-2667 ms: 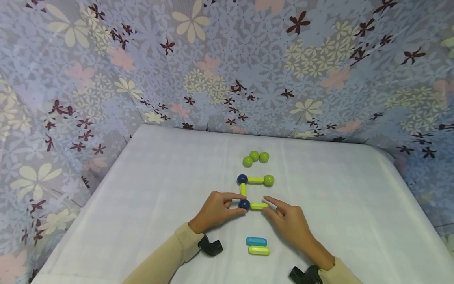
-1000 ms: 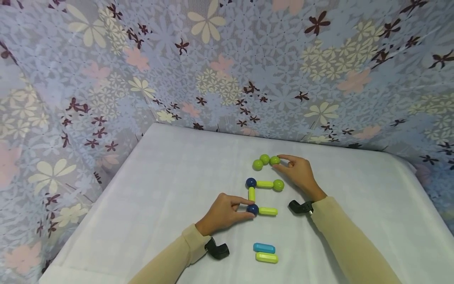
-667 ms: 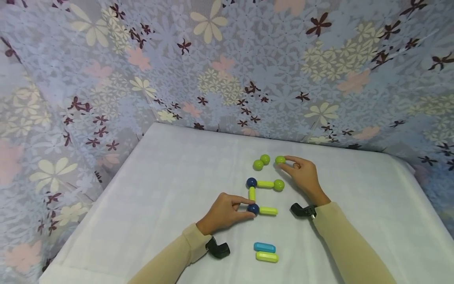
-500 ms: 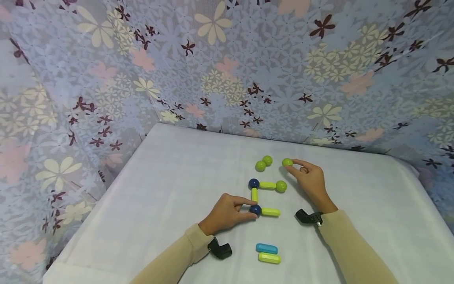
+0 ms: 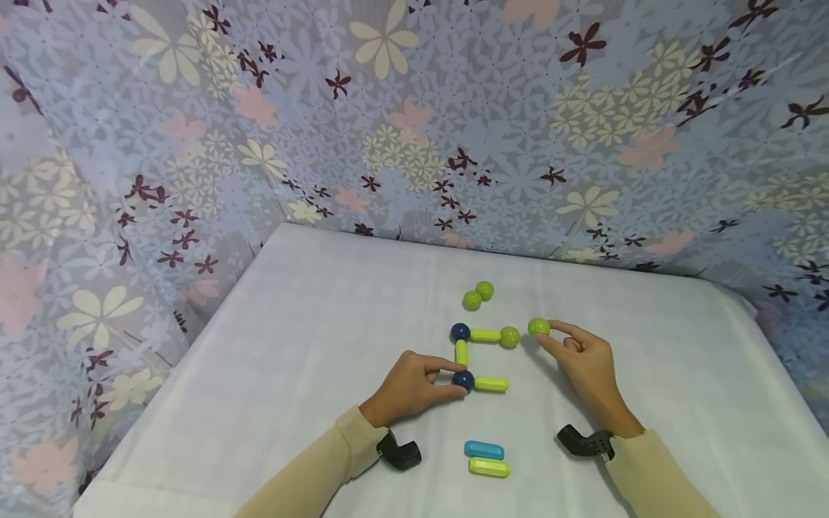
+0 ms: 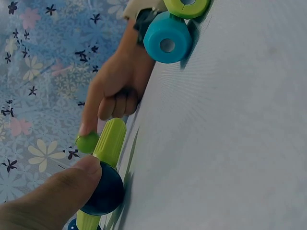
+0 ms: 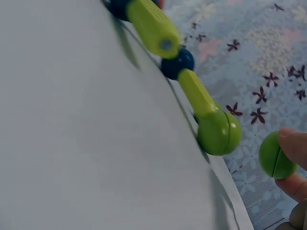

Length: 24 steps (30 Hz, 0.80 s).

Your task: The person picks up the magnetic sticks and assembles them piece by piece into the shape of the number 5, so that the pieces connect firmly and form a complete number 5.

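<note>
Person's L hand (image 5: 414,388) pinches the near navy ball (image 5: 463,381) of a C-shaped build on a white-covered worktop (image 5: 311,309); R hand (image 5: 589,363) holds a green ball (image 5: 537,327) btwn thumb & finger, just R of the build's end ball (image 5: 510,337) but apart from it. A lime rod (image 5: 492,384) runs R from the near navy ball, a 2nd rod (image 5: 461,352) runs back to the far navy ball (image 5: 460,332), & a 3rd rod (image 5: 485,335) joins that to the end ball. Beyond the build sit 2 other green balls (image 5: 472,300), touching; on the near side, a blue rod (image 5: 484,450) & an extra lime rod (image 5: 488,467) lie side by side.
</note>
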Each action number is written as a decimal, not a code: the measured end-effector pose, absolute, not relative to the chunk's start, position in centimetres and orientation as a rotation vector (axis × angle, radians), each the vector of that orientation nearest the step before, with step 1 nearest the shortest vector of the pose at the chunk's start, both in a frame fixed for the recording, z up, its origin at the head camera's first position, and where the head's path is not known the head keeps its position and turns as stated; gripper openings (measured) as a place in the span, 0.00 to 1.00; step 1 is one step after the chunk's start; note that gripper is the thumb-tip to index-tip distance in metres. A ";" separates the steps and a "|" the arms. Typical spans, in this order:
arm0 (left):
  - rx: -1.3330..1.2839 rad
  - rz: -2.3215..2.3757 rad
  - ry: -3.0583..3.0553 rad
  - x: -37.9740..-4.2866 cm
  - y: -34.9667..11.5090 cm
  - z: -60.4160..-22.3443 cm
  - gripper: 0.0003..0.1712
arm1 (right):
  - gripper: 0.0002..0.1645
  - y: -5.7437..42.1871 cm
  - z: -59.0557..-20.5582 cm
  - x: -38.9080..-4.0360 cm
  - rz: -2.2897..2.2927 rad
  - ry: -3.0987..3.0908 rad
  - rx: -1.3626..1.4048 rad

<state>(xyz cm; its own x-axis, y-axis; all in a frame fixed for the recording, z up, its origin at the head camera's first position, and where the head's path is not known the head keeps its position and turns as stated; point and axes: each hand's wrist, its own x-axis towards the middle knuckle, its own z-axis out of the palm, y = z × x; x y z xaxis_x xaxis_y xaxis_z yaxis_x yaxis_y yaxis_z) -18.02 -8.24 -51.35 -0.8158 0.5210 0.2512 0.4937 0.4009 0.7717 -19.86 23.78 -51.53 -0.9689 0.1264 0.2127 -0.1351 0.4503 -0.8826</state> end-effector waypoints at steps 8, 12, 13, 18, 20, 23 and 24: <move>0.970 1.434 2.610 -18.0 -8.2 -51.4 0.22 | 0.26 23.6 -51.4 -16.7 1.400 -2.522 0.052; 0.956 1.428 2.601 -18.0 -8.2 -51.4 0.22 | 0.25 23.4 -51.5 -15.0 1.336 -2.578 0.056; 0.957 1.430 2.601 -17.9 -8.2 -51.4 0.22 | 0.25 23.3 -51.6 -14.6 1.325 -2.593 0.065; 0.983 1.426 2.616 -18.0 -8.2 -51.3 0.22 | 0.23 23.0 -51.7 -13.2 1.302 -2.638 0.158; 0.987 1.422 2.619 -18.0 -8.2 -51.4 0.22 | 0.21 22.9 -51.7 -12.9 1.276 -2.634 0.221; 0.982 1.414 2.622 -18.0 -8.2 -51.5 0.22 | 0.20 22.7 -51.8 -12.8 1.207 -2.622 0.311; 0.978 1.410 2.623 -18.0 -8.2 -51.6 0.22 | 0.20 22.6 -51.8 -12.8 1.172 -2.624 0.336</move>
